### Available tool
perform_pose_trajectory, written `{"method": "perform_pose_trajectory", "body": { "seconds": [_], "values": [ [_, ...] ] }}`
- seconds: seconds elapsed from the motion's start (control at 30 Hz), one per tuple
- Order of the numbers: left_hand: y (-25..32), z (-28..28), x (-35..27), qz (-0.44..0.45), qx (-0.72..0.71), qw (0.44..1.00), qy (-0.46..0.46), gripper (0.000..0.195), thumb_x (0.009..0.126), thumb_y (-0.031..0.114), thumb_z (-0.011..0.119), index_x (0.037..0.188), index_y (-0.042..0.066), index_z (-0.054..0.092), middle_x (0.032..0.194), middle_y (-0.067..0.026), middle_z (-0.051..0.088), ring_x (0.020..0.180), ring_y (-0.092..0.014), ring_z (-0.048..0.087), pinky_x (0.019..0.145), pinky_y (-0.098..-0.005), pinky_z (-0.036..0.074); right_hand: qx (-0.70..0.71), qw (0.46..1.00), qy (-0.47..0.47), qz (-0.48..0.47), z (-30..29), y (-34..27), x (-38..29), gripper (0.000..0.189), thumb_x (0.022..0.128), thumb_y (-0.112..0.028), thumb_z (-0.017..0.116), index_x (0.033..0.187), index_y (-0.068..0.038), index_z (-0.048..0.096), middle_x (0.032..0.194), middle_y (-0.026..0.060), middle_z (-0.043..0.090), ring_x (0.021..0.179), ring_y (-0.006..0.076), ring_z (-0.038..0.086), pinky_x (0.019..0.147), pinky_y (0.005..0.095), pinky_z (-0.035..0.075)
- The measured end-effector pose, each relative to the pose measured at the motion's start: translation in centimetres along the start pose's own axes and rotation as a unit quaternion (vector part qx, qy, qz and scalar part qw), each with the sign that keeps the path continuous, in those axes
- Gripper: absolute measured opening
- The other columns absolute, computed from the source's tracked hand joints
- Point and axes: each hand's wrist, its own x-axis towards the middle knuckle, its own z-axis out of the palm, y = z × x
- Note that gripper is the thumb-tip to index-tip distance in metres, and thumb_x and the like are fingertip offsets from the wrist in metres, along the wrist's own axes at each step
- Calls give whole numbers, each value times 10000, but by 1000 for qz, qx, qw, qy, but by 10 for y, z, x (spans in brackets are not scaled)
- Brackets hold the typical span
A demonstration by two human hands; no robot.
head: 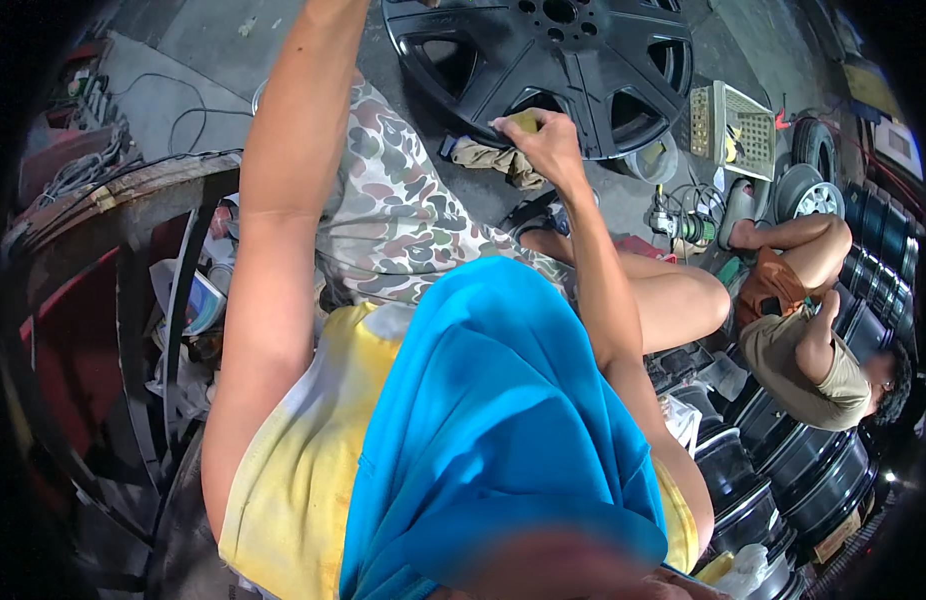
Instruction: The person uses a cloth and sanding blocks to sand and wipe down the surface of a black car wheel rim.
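My right hand (541, 142) pinches a folded yellow piece (524, 122), perhaps sandpaper, at the near rim of a dark alloy wheel (560, 71). Broad spokes, a centre bore and several bolt holes mark the wheel's face; its far part is cut off by the picture's top. Stretched along the wheel's left side, my left arm (298, 135) runs past the top edge, so that the left hand is out of view. Below the near rim lies a crumpled beige cloth (496, 161). A translucent bucket (652, 159) stands partly under the wheel.
To the right are a plastic crate (742, 135), an angle grinder (684, 225) with a cable, and a tyre (814, 142). A person (800, 352) sits near stacked black rims (800, 465). On my left stands a metal frame (132, 285) with clutter behind it.
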Motion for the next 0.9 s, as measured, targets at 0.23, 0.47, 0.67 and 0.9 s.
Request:
{"method": "perform_pose_trajectory", "body": {
  "seconds": [0.23, 0.47, 0.67, 0.9],
  "values": [
    [-8, -1, 5, 11, 53, 998, 15, 225, 985, 130, 624, 1177, 19, 666, 934, -92, 727, 775, -204, 729, 650, -359, 590, -65, 994, 87, -34, 8, 7, 20, 470, 786, -429, 861, 955, 5, 804, 799, 258, 737, 811, 424, 748, 770, 480, 575],
    [26, 8, -11, -59, -14, 997, -51, 237, 976, 127, 628, 1189, 32, 669, 959, -99, 736, 836, -214, 734, 719, -372, 592, -45, 995, 92, -9, 5, 2, 13, 431, 783, -385, 862, 896, 24, 785, 772, 269, 720, 787, 440, 737, 737, 478, 564],
    [-14, 2, 4, 60, 119, 990, 36, 268, 952, 147, 651, 1205, 63, 681, 994, -106, 746, 956, -246, 741, 839, -401, 582, -44, 994, 93, -40, 14, -6, -7, 421, 791, -371, 858, 876, 31, 771, 779, 277, 717, 794, 463, 726, 736, 496, 556],
    [-9, 11, 0, 100, 174, 979, 38, 255, 947, 158, 651, 1175, 52, 698, 992, -118, 748, 934, -247, 740, 838, -407, 581, -62, 995, 74, -22, 17, -5, -3, 442, 789, -370, 858, 927, 40, 772, 797, 295, 712, 834, 484, 723, 774, 506, 565]
  ]
}}
